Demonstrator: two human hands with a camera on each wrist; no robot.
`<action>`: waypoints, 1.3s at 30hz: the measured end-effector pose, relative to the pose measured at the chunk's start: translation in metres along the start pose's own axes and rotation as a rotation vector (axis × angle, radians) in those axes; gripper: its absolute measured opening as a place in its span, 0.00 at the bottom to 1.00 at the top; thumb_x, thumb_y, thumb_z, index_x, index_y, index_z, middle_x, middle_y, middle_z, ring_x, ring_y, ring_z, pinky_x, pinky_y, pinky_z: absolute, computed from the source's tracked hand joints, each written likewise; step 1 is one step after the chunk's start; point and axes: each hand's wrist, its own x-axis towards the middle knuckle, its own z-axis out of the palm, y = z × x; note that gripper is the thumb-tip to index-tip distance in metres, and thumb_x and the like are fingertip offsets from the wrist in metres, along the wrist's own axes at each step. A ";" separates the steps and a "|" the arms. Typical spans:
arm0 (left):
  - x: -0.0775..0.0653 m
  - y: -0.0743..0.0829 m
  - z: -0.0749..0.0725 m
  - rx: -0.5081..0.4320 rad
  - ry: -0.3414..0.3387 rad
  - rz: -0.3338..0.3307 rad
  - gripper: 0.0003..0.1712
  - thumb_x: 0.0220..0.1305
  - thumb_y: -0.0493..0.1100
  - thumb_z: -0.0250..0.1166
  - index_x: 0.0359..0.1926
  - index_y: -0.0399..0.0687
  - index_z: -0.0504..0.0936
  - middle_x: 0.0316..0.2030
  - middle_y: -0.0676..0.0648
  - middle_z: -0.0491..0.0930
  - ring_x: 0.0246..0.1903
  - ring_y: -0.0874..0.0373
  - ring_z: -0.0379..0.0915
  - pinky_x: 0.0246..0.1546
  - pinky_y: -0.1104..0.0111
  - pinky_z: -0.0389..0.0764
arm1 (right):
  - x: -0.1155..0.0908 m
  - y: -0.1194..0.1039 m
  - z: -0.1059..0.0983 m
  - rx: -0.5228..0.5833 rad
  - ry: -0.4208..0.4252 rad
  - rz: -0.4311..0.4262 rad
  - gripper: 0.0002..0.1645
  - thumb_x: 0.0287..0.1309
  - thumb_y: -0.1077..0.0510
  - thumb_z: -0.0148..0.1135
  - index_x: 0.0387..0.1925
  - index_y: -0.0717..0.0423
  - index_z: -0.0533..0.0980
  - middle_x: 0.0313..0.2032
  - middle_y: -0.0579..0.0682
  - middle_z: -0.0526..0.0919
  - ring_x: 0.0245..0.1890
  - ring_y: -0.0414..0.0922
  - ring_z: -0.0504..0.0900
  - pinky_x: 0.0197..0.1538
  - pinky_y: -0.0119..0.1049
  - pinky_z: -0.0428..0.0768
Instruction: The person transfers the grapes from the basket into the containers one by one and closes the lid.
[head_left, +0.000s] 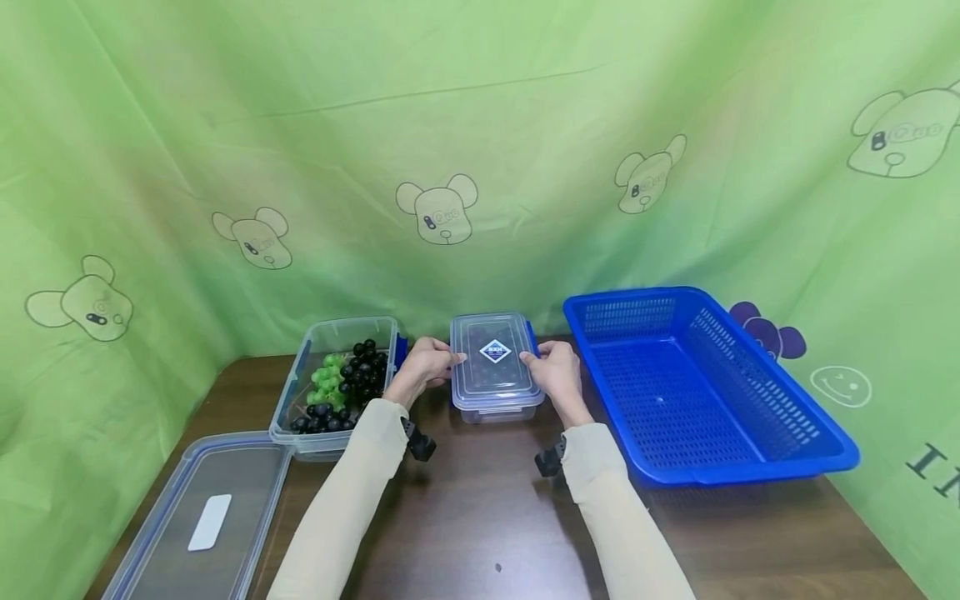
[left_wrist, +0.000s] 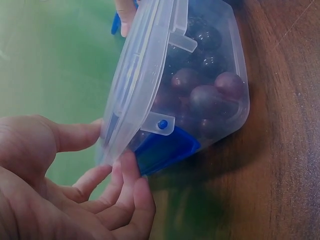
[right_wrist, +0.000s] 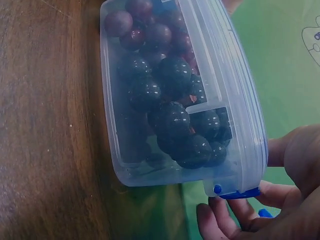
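Note:
A small clear plastic food container [head_left: 497,385] with a lid and a diamond-shaped label stands at the middle of the table's far side. Dark and reddish grapes [left_wrist: 205,100] show through its wall. My left hand [head_left: 427,364] holds its left edge, thumb on the lid's rim and fingertips against a blue latch [left_wrist: 165,151] on the side. At the opposite edge, my right hand [head_left: 557,371] has its thumb on the lid and its fingers at the other blue latch [right_wrist: 241,193], partly hidden in the right wrist view.
Left of my arms, a larger lidless plastic container [head_left: 302,435] holds green grapes [head_left: 327,382] and black grapes [head_left: 365,372]. Its likely lid [head_left: 251,483] lies in front of it. A blue perforated basket [head_left: 678,400] stands at the right. Green curtain [head_left: 480,108] hangs close behind.

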 end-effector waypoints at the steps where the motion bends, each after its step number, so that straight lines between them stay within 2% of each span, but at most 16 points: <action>1: 0.000 0.000 0.000 0.001 0.001 -0.002 0.21 0.70 0.43 0.71 0.58 0.38 0.79 0.56 0.39 0.85 0.48 0.48 0.88 0.55 0.56 0.85 | 0.000 0.000 0.000 -0.010 0.005 -0.008 0.27 0.69 0.51 0.68 0.59 0.69 0.81 0.54 0.67 0.88 0.57 0.61 0.85 0.62 0.55 0.81; 16: -0.001 0.001 0.001 -0.023 0.011 -0.004 0.22 0.70 0.44 0.71 0.60 0.38 0.79 0.59 0.39 0.82 0.49 0.47 0.86 0.59 0.53 0.85 | -0.002 -0.006 0.000 -0.073 0.010 -0.016 0.25 0.70 0.51 0.65 0.59 0.65 0.82 0.54 0.64 0.88 0.57 0.60 0.85 0.61 0.57 0.81; 21: 0.000 0.001 0.000 -0.017 0.024 -0.003 0.24 0.70 0.44 0.72 0.61 0.38 0.80 0.62 0.40 0.80 0.54 0.47 0.83 0.60 0.53 0.85 | -0.002 -0.007 0.001 -0.078 0.018 -0.032 0.24 0.70 0.51 0.65 0.60 0.62 0.83 0.54 0.61 0.89 0.56 0.59 0.86 0.60 0.56 0.82; 26: 0.003 0.002 -0.001 -0.003 0.019 -0.033 0.36 0.70 0.47 0.72 0.72 0.38 0.71 0.71 0.39 0.73 0.62 0.44 0.78 0.58 0.53 0.85 | 0.001 -0.006 -0.001 -0.062 0.029 -0.043 0.23 0.69 0.51 0.66 0.57 0.63 0.84 0.53 0.62 0.89 0.55 0.60 0.86 0.60 0.57 0.82; 29: 0.003 0.000 -0.002 -0.020 0.000 -0.065 0.43 0.70 0.48 0.71 0.77 0.37 0.63 0.72 0.38 0.71 0.61 0.41 0.80 0.57 0.50 0.86 | 0.001 -0.004 -0.001 -0.051 0.022 -0.036 0.24 0.69 0.50 0.66 0.57 0.63 0.84 0.53 0.63 0.89 0.56 0.60 0.86 0.60 0.57 0.82; 34: 0.002 -0.003 -0.001 -0.031 -0.028 -0.090 0.45 0.71 0.48 0.70 0.79 0.38 0.58 0.66 0.38 0.79 0.55 0.43 0.86 0.54 0.48 0.87 | 0.000 -0.002 0.000 -0.046 0.015 -0.022 0.24 0.69 0.50 0.67 0.57 0.63 0.84 0.53 0.63 0.89 0.56 0.61 0.86 0.60 0.58 0.82; 39: 0.003 -0.003 0.000 -0.031 -0.024 -0.092 0.44 0.71 0.48 0.70 0.79 0.38 0.60 0.65 0.37 0.80 0.57 0.42 0.84 0.57 0.47 0.86 | 0.001 0.000 0.000 -0.039 0.012 -0.014 0.24 0.69 0.50 0.67 0.57 0.63 0.84 0.52 0.63 0.90 0.56 0.60 0.87 0.60 0.57 0.82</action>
